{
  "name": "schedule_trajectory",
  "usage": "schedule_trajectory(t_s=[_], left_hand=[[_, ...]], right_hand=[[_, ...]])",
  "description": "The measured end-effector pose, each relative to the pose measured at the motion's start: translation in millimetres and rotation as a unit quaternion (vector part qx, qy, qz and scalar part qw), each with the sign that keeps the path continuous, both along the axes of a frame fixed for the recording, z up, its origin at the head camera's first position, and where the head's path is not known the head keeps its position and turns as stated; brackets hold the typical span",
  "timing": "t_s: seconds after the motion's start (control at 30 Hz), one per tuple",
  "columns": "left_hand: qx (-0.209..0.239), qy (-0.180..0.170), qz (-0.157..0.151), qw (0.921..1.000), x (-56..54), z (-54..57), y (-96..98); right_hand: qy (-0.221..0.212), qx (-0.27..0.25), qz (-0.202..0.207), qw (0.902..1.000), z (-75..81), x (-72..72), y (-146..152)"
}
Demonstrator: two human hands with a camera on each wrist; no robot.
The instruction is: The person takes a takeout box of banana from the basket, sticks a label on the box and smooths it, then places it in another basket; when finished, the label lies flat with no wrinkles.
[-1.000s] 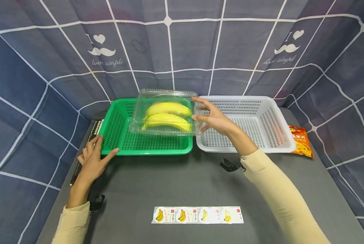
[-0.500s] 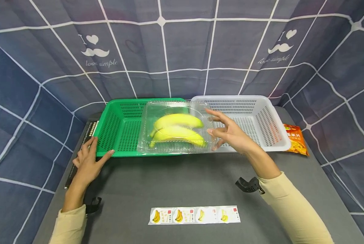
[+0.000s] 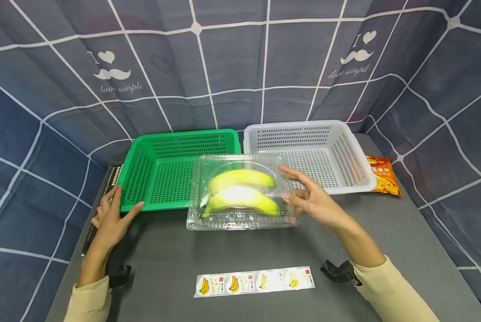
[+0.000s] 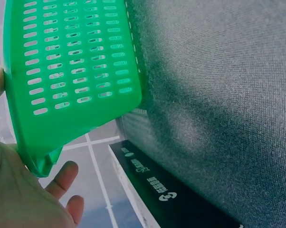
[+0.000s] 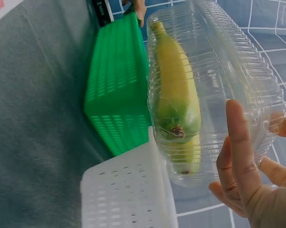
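A clear plastic clamshell box (image 3: pixel 240 223) with two bananas (image 3: pixel 242 179) inside is held level over the front of the two baskets. My right hand (image 3: pixel 314 199) grips its right end, fingers and thumb spread over the ribbed side. In the right wrist view, the banana (image 5: pixel 176 90) shows through the plastic. My left hand (image 3: pixel 111 219) rests on the front left corner of the green basket (image 3: pixel 137 206), thumb on the front rim and fingers along the left side. In the left wrist view, two fingertips (image 4: pixel 67 178) stick out past the basket's corner.
A white basket (image 3: pixel 355 181) stands right of the green one, with an orange snack bag (image 3: pixel 387 176) beside it. A black box (image 3: pixel 97 214) lies left of the green basket. Near the table's front is a strip of banana stickers (image 3: pixel 254 281). Grid-patterned cloth (image 3: pixel 240 67) surrounds the table.
My right hand has brought the clamshell box with the bananas toward me and slightly right, from above the green basket to the baskets' front edge. My left hand stays on the green basket's corner.
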State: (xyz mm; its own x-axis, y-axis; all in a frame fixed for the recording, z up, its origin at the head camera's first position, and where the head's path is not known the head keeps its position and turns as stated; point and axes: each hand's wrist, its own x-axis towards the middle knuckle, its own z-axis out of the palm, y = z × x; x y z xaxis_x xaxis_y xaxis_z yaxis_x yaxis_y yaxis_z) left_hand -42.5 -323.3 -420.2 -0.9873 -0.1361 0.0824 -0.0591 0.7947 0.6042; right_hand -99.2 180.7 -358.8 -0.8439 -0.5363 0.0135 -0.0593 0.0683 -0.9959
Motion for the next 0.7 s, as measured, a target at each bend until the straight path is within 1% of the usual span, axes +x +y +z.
schedule_trajectory(t_s=[0.2, 0.27, 0.37, 0.53, 0.7], left_hand=[[0.026, -0.001, 0.000, 0.9997, 5.9, -6.3, -1.9], [0.031, 0.000, -0.002, 0.9995, 5.6, -8.0, -2.2], [0.028, -0.001, -0.005, 0.9996, 3.6, -9.0, -1.7], [0.023, 0.005, 0.000, 0.9997, 1.5, -6.2, -0.7], [0.030, 0.011, 0.000, 0.9995, -0.4, -4.5, 1.2]], right_hand=[[-0.012, -0.009, -0.005, 0.9999, -8.7, 12.8, 2.1], [-0.012, -0.014, -0.008, 0.9998, -10.6, 16.7, 2.9], [0.000, -0.023, -0.010, 0.9997, -12.8, 22.6, 5.3], [0.011, -0.040, -0.011, 0.9991, -16.8, 34.7, 6.4], [0.014, -0.059, -0.002, 0.9982, -21.8, 53.8, 6.4]])
